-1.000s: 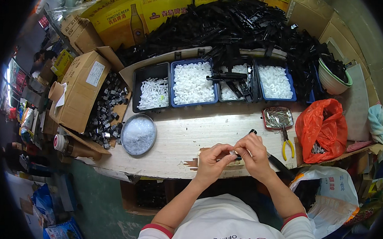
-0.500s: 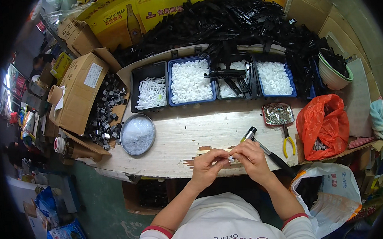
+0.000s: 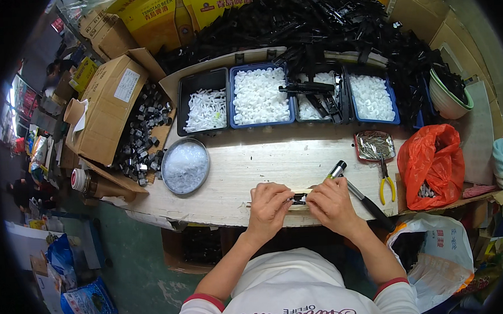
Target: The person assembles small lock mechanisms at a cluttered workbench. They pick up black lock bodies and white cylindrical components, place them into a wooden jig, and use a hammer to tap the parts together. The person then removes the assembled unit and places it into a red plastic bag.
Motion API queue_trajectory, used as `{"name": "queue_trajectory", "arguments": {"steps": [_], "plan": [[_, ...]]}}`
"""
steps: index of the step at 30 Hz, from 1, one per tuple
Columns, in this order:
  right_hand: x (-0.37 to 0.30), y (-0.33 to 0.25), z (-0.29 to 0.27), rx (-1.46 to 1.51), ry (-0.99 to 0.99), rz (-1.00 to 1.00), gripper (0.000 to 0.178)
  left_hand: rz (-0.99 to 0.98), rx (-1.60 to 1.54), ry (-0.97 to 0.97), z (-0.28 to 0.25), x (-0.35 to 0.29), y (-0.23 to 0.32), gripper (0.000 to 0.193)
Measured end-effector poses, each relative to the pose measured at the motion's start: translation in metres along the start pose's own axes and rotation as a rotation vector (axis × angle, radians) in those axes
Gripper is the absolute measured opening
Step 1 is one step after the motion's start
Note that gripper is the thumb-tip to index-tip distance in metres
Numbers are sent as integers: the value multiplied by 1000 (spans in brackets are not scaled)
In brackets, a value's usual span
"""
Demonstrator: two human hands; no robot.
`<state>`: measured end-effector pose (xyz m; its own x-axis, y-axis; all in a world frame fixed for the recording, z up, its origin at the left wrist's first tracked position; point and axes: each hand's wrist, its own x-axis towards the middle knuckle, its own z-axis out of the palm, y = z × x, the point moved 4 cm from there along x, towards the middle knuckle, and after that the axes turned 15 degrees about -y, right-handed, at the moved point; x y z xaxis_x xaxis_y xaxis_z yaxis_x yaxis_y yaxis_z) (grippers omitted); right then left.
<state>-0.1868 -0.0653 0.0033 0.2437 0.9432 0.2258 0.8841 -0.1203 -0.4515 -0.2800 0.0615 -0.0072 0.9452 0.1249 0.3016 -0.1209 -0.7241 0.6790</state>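
Note:
Between both hands, at the near edge of the worktable, is a small black plastic part (image 3: 300, 199) with a bit of white in it. My left hand (image 3: 269, 210) pinches its left end, and my right hand (image 3: 333, 205) grips its right end with bent fingers. The fingertips hide both ends of the part. Under and behind it, a pale wooden strip (image 3: 303, 191) shows on the table. A hammer (image 3: 371, 207) with a metal head and black grip lies just right of my right hand.
Trays of white plastic pieces (image 3: 261, 95) line the back, below a heap of black parts (image 3: 313, 25). At left stand a round dish (image 3: 206, 178) and a cardboard box (image 3: 101, 118). Yellow-handled pliers (image 3: 386, 189), a red-rimmed pin box (image 3: 359, 148) and a red bag (image 3: 431, 160) are at right.
Half a second ago my fingers met around a small white piece. Now the hands are farther apart, with the black part visible between them. The whole view has shifted slightly.

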Motion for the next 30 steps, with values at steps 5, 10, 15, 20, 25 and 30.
{"name": "queue_trajectory", "arguments": {"steps": [5, 10, 15, 20, 25, 30], "plan": [[10, 5, 11, -116, -126, -38, 11, -105, -51, -37, 11, -8, -14, 15], [18, 6, 18, -170, -230, -111, 10, -128, -44, -81, 19, -6, -18, 12], [25, 3, 15, -160, -348, -135, 11, -113, -85, -94, 22, -6, -21, 12], [25, 6, 12, -162, -349, -107, 11, -135, -97, -135, 22, -4, -21, 12], [4, 39, -35, -111, 23, 76, 8, -188, -43, -114, 21, -1, -17, 15], [-89, 114, -135, -347, 519, 645, 10, -181, -1, -145, 27, 0, -20, 19]]}}
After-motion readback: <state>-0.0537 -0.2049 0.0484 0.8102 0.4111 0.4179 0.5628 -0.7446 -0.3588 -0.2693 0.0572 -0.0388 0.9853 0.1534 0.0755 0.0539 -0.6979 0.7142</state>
